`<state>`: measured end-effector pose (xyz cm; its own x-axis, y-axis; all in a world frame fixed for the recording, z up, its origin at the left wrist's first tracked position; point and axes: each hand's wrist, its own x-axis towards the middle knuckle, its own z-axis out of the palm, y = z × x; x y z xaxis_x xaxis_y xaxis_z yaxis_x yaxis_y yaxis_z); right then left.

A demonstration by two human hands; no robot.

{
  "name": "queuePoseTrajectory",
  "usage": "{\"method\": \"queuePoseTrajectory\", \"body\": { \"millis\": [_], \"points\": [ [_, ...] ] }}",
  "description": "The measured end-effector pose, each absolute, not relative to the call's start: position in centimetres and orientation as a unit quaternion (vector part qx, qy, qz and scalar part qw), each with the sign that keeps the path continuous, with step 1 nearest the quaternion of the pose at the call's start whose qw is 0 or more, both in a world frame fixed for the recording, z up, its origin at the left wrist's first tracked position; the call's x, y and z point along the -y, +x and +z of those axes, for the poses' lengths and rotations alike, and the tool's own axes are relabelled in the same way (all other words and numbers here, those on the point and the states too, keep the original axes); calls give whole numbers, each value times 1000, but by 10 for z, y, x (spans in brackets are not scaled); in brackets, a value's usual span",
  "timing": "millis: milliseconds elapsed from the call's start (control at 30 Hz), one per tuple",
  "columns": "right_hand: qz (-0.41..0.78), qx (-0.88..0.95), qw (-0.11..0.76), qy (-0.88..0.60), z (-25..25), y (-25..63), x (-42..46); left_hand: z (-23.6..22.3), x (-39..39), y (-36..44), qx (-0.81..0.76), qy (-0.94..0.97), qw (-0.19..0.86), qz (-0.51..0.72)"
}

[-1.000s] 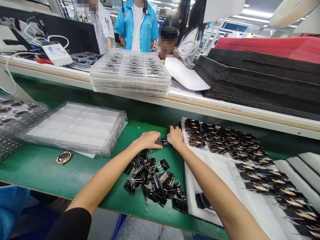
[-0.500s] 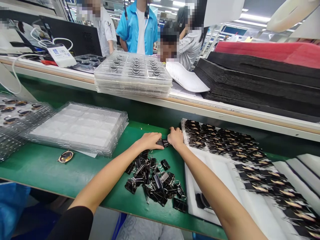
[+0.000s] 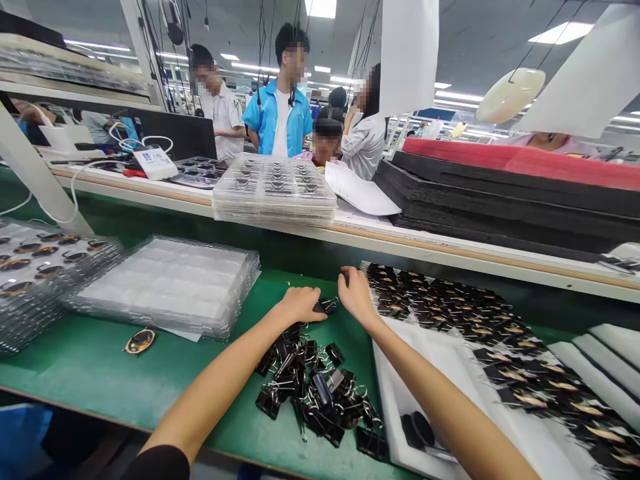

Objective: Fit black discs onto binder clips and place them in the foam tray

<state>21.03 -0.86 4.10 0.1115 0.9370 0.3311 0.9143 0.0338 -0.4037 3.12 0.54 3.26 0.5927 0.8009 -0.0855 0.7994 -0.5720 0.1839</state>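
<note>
My left hand (image 3: pixel 301 305) is closed on a black binder clip (image 3: pixel 327 305), whose wire handles point right toward my other hand. Just right of that clip, my right hand (image 3: pixel 354 291) is off it, fingers partly stretched, with nothing visible in them. Below both hands lies a loose heap of black binder clips (image 3: pixel 320 387) with silver wire handles. Beside my right hand, a white foam tray (image 3: pixel 387 400) carries dense rows of clipped black and gold pieces (image 3: pixel 450 300). A round black part (image 3: pixel 419 428) sits in the foam near my right forearm.
A single round gold-rimmed piece (image 3: pixel 140 341) lies on the green table (image 3: pixel 95 373). Stacked clear trays (image 3: pixel 165 283) stand at left; more trays (image 3: pixel 275 190) and black foam sheets (image 3: pixel 500 193) rest on the shelf. Several people stand beyond it.
My right hand has come away from the binder clip, leaving it in my left hand alone. The head view has tilted up, showing more of the room.
</note>
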Motion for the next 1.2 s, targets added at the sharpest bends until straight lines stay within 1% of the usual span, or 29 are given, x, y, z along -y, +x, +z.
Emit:
{"method": "queuePoseTrajectory", "body": {
  "millis": [33, 67, 200, 233, 300, 367, 433, 533, 600, 900, 1033, 1100, 1200],
  "points": [
    [44, 677, 261, -686, 46, 212, 20, 35, -5, 31, -466, 880, 88, -5],
    [75, 698, 231, -674, 50, 213, 34, 38, -4, 30, -479, 874, 79, -14],
    [213, 763, 44, -609, 54, 218, 83, 47, 1, 26, -522, 849, 82, -19],
    [225, 768, 19, -599, 53, 218, 91, 49, 2, 24, -520, 850, 82, -8],
    [224, 781, 0, -583, 47, 219, 97, 52, 2, 21, -480, 873, 84, 12],
    [226, 795, 1, -563, 43, 219, 96, 53, 2, 19, -412, 906, 96, 6],
    [253, 804, 15, -538, 40, 220, 93, 53, 1, 19, -376, 921, 104, -15],
    [310, 811, 36, -495, 41, 222, 90, 53, -1, 20, -396, 914, 82, -29],
    [326, 811, 35, -485, 42, 223, 88, 55, -1, 21, -418, 906, 65, -28],
    [334, 809, 20, -483, 40, 224, 76, 63, -11, 7, -459, 887, 53, -5],
    [303, 820, 29, -485, 42, 231, 55, 63, -12, 2, -453, 888, 72, -36],
    [300, 811, 50, -500, 44, 236, 41, 63, -11, 2, -448, 889, 78, -51],
    [277, 790, 120, -534, 46, 245, 30, 66, -10, 3, -445, 889, 92, -62]
  ]
}}
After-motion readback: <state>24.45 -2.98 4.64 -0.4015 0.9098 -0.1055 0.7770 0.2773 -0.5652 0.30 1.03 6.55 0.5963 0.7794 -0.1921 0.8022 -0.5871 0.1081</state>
